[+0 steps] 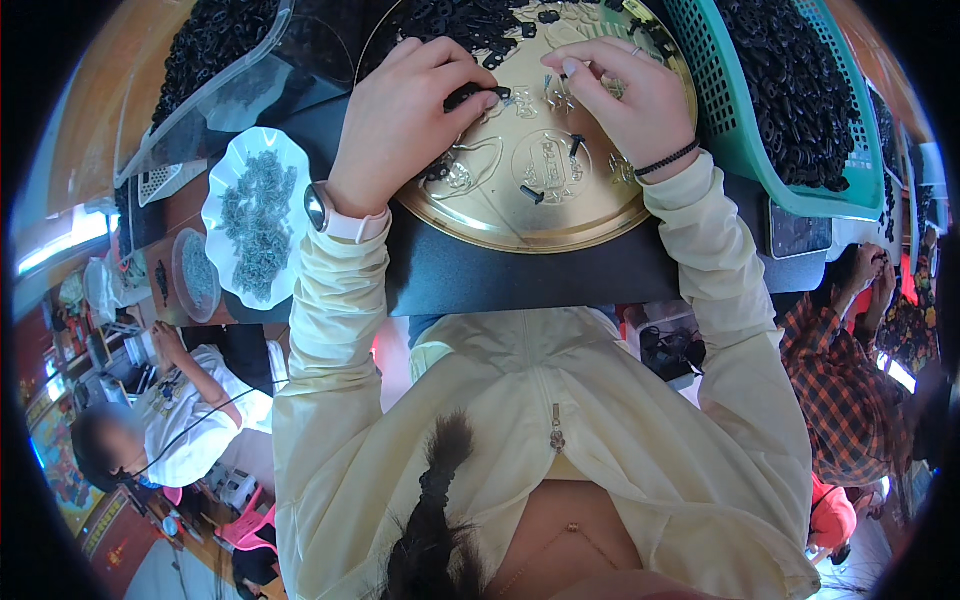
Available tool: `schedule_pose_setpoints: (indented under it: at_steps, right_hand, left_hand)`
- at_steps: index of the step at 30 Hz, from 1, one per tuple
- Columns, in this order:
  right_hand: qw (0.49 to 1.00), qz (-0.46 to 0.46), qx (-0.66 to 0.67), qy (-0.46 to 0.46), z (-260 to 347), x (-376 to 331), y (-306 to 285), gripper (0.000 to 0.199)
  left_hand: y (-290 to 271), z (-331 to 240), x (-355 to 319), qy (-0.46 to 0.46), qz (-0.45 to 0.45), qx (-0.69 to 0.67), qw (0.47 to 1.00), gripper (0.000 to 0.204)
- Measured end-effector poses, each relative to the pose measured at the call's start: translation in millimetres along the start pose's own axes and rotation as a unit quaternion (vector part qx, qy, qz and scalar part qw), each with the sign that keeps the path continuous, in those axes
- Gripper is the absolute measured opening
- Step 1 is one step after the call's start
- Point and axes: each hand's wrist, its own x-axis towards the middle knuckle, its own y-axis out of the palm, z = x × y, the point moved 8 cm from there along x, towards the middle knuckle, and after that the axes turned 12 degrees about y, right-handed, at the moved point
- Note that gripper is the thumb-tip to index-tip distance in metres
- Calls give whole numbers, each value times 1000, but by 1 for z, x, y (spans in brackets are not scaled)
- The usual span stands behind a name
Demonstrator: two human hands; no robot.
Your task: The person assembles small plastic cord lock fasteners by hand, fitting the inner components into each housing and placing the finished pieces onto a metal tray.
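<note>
- Nearest the lens: pale yellow zip jacket (560,400), soft and matte, sleeves running up to the round gold tray (520,225).
- Left hand (400,110) over the tray's left half, fingers (470,85) pinched together on a small black plastic piece (472,96).
- Right hand (625,90) over the tray's right half, fingertips closed on something tiny; cannot tell what.
- Best done, by judgement: keep both pinches low over the tray, so a dropped part lands on its embossed, shiny metal.
- Heap of black pieces (450,20) at the tray's far edge.
- Right of the tray: teal mesh basket (740,140) full of black parts.
- Left of the tray: white scalloped dish (222,200) of small grey metal bits on the dark tabletop (520,275).
</note>
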Motion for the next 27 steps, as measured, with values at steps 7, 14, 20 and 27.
schedule_pose_setpoints:
  at_steps: [7, 14, 20, 27]
  right_hand:
    - [993, 60, 77, 60, -10, -4, 17, 23]
    - [927, -9, 311, 208, -22, 6, -8, 20]
    - [910, -14, 319, 263, -34, 4, -8, 18]
    - [944, 39, 235, 229, -45, 6, -1, 28]
  left_hand:
    - [4, 10, -2, -129, -163, -234, 950, 17]
    - [-5, 0, 10, -45, -187, -39, 981, 17]
    - [17, -21, 18, 0, -90, 30, 996, 18]
    - [17, -18, 22, 11, -109, -30, 994, 11]
